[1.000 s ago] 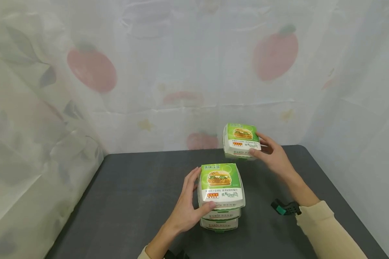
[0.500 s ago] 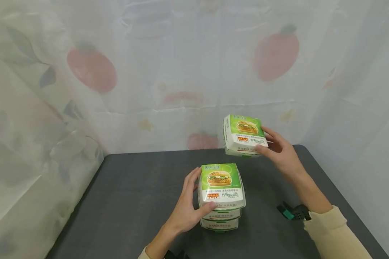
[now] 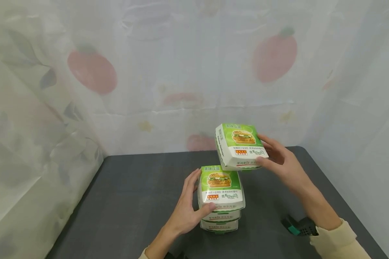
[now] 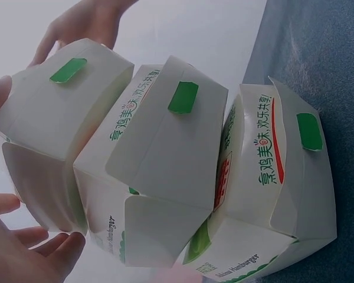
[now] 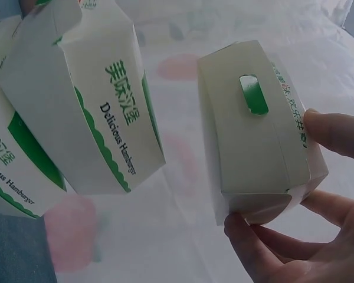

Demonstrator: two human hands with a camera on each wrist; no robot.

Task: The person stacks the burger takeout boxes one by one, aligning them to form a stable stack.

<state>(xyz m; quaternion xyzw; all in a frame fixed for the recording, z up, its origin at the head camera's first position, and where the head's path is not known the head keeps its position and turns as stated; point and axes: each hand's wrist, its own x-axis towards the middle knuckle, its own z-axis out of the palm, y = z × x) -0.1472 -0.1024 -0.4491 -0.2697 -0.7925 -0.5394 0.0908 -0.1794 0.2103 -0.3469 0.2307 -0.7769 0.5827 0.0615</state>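
Observation:
Three white and green hamburger boxes are stacked on the dark table, the top hamburger box bearing a burger picture. My left hand grips this top box from its left side, thumb on the front and fingers along the side. In the left wrist view, the middle box and the bottom box sit slightly askew. Up behind the stack, my right hand holds another hamburger box by its right side, tilted and raised off the table. Its underside is hidden in the head view.
The dark table ends at a pale curtain printed with red fruit, which hangs behind it and at both sides. A black wrist strap shows by the right cuff.
My right hand with its box first rose slightly, then came down and nearer, leftward toward the stack's top rear edge. The left hand and the stack have stayed put.

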